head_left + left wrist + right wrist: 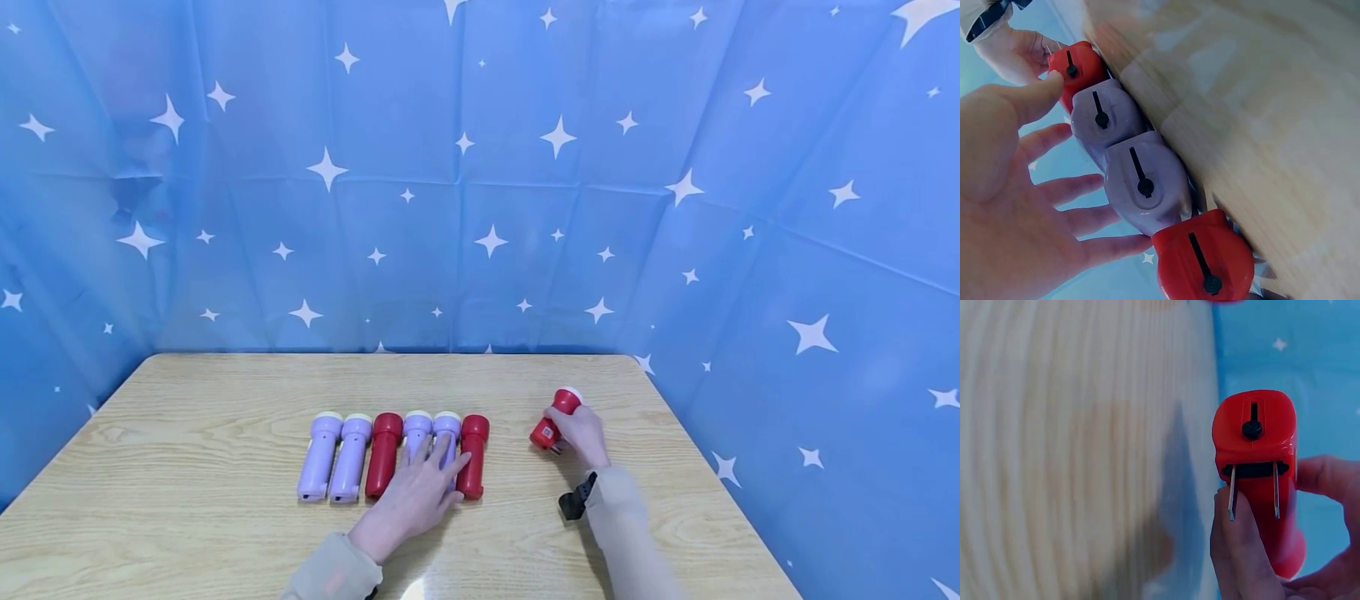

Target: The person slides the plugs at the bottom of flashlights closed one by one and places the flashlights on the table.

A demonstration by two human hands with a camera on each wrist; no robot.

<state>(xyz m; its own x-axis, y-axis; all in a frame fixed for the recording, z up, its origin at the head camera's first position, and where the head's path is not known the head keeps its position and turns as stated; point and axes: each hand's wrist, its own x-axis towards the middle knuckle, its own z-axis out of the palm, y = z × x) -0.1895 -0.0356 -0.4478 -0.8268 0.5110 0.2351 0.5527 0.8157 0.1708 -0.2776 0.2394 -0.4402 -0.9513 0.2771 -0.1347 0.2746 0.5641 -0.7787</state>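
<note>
Several flashlights lie side by side on the table, lenses toward the back. From the left they run lavender (319, 458), lavender (351, 458), red (383, 458), lavender (417, 425), lavender (447, 423), red (472, 467). My left hand (416, 496) rests with spread fingers over the two right lavender ones, its thumb side by the end red one. My right hand (585, 433) grips a separate red flashlight (1282, 419) between thumb and fingers, tilted, apart from the row. Two metal plug prongs (1277, 490) stick out of its tail, below a black slider.
The wood-grain table (187, 433) ends in front of a blue curtain (420, 217) with white stars, which also hangs along the right side. A black strap mount (576, 500) sits on the right wrist.
</note>
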